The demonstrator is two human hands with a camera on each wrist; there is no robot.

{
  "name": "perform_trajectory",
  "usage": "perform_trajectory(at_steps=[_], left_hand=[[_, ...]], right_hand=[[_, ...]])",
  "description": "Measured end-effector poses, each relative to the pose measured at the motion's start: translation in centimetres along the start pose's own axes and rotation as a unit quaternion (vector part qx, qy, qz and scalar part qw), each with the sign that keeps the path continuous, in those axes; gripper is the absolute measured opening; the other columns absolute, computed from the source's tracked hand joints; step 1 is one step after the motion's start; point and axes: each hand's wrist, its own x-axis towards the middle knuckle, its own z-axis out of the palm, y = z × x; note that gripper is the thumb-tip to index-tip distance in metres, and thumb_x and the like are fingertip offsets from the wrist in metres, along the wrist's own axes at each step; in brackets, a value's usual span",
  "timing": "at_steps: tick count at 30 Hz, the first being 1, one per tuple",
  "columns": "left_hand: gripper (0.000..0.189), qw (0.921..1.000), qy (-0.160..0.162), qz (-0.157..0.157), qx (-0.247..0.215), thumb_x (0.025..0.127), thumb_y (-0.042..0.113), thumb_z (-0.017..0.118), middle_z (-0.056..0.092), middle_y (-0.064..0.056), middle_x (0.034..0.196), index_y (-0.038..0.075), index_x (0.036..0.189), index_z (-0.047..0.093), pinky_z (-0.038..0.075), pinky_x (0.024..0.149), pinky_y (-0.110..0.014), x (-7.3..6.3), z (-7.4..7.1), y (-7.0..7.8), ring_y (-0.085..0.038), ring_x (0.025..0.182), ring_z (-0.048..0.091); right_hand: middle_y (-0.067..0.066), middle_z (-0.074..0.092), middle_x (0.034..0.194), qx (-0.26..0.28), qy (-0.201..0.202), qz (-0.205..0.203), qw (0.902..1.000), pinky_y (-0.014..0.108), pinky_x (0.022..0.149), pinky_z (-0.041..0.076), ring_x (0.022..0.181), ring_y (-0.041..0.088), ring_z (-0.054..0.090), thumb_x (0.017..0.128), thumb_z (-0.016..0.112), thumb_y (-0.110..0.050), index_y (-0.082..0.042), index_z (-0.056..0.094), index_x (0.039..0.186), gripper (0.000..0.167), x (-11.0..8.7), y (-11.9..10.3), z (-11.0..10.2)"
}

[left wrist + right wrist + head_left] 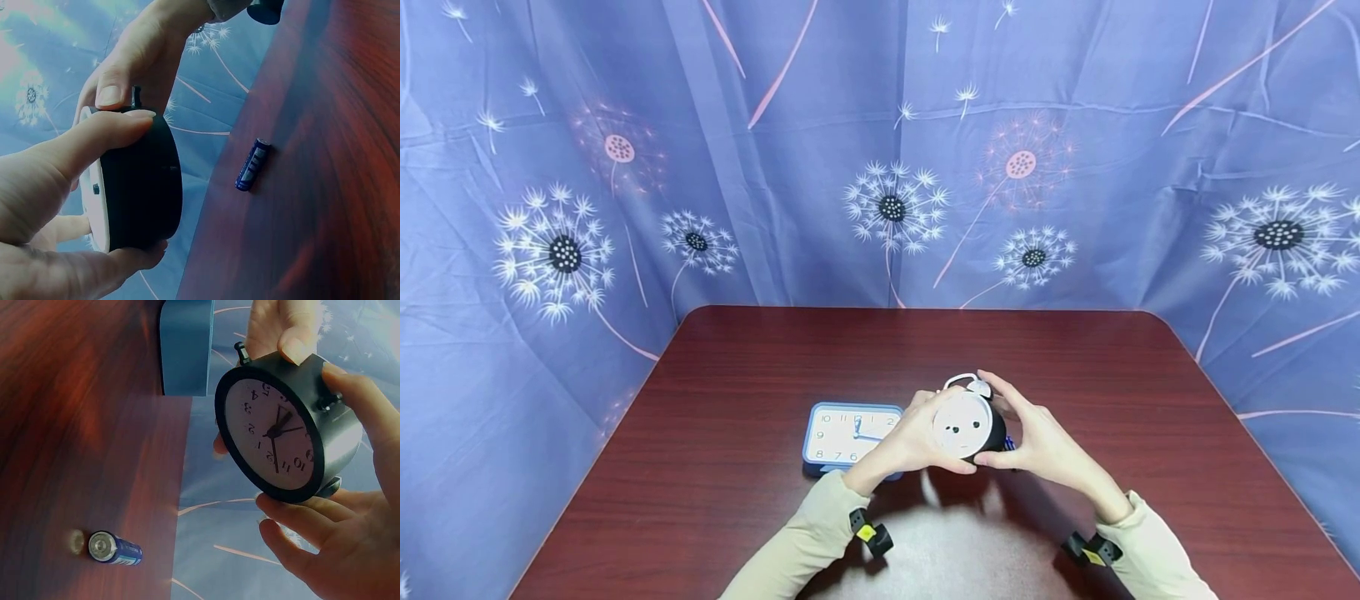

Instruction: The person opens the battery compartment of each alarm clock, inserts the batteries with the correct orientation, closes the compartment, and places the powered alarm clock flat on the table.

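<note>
Round alarm clock (961,427) up in midair
Left hand (919,437) and right hand (1039,443) both grip it; one lazy hold could drop it onto that blue battery (253,164).

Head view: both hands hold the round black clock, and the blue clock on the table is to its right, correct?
No, the head view shows the blue clock to the left of the round black clock. The rest holds: left hand and right hand grip the round one.

black clock (967,421), blue clock (838,440), battery (252,165) partly hidden in head view
</note>
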Motion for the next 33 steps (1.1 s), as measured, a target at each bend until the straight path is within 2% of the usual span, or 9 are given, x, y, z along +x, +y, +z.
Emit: perform_trajectory(at_steps=[6, 15, 24, 33], left_hand=[[0.103, 0.9997, -0.015, 0.014, 0.014, 0.057, 0.028, 0.093, 0.057, -0.003, 0.13, 0.024, 0.146, 0.041, 0.041, 0.094, -0.029, -0.2, -0.1, -0.1, -0.02, 0.118, 0.04], [0.105, 0.9995, -0.013, 0.026, 0.011, 0.058, 0.028, 0.093, 0.054, -0.005, 0.131, 0.024, 0.148, 0.04, 0.041, 0.093, -0.03, -0.4, 0.0, -0.3, -0.02, 0.119, 0.04], [0.102, 0.9997, -0.009, 0.021, 0.003, 0.058, 0.025, 0.093, 0.049, -0.011, 0.133, 0.023, 0.146, 0.042, 0.041, 0.096, -0.033, -0.4, -0.1, -0.3, -0.021, 0.123, 0.041], [0.101, 0.9998, -0.003, 0.019, 0.004, 0.058, 0.025, 0.093, 0.048, -0.011, 0.134, 0.022, 0.146, 0.043, 0.041, 0.098, -0.035, -0.2, -0.2, -0.4, -0.021, 0.122, 0.046]], right_hand=[[0.002, 0.063, 0.129, -0.018, -0.004, 0.018, 0.9997, 0.02, 0.094, 0.047, 0.109, 0.01, 0.065, 0.063, 0.09, -0.036, -0.022, 0.028, 0.152, 0.11, -0.2, -0.1, -0.1], [0.003, 0.061, 0.132, -0.039, 0.0, 0.024, 0.999, 0.035, 0.09, 0.052, 0.106, 0.015, 0.066, 0.061, 0.09, -0.04, -0.016, 0.034, 0.149, 0.107, -0.4, 0.1, 0.1], [0.001, 0.059, 0.133, -0.017, -0.002, 0.023, 0.9996, 0.034, 0.09, 0.053, 0.107, 0.018, 0.066, 0.063, 0.089, -0.042, -0.017, 0.037, 0.148, 0.102, -0.2, 0.7, 0.2], [0.0, 0.055, 0.139, -0.027, -0.014, 0.028, 0.9991, 0.034, 0.091, 0.05, 0.111, 0.012, 0.062, 0.064, 0.086, -0.047, -0.019, 0.037, 0.148, 0.101, -0.1, 1.0, 0.2]])
